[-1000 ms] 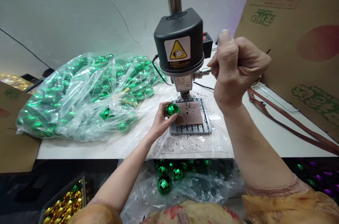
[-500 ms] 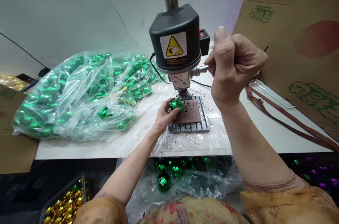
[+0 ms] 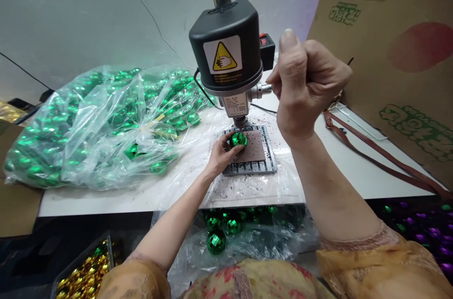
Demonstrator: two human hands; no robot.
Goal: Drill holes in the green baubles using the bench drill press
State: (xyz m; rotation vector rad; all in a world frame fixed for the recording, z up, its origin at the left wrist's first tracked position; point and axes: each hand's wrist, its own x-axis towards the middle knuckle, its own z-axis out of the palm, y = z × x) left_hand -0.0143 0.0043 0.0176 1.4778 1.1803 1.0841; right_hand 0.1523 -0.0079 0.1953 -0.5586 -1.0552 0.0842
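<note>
My left hand (image 3: 223, 152) pinches a shiny green faceted ball (image 3: 239, 139) between thumb and fingers. The ball rests over a brown board (image 3: 255, 148) on the slotted metal base (image 3: 271, 162) of a small drill press (image 3: 226, 44). The press's chuck (image 3: 240, 122) is just above the ball; whether a bit touches it I cannot tell. My right hand (image 3: 307, 84) is a raised fist around the drill press lever, which is mostly hidden. The lever's silver hub (image 3: 262, 90) and a dark tip beyond the fist show.
A clear bag of green balls (image 3: 88, 124) lies on the table's left. Loose green balls (image 3: 216, 241) lie in plastic below the table edge. Cardboard box (image 3: 382, 77) and brown strap (image 3: 375, 155) are at right; gold balls (image 3: 83, 270) at lower left. Dark shavings are scattered around the base.
My left hand has moved the green ball slightly right, under the chuck and over the board's hole. My right fist stays on the lever. The whole view has shifted a little.
</note>
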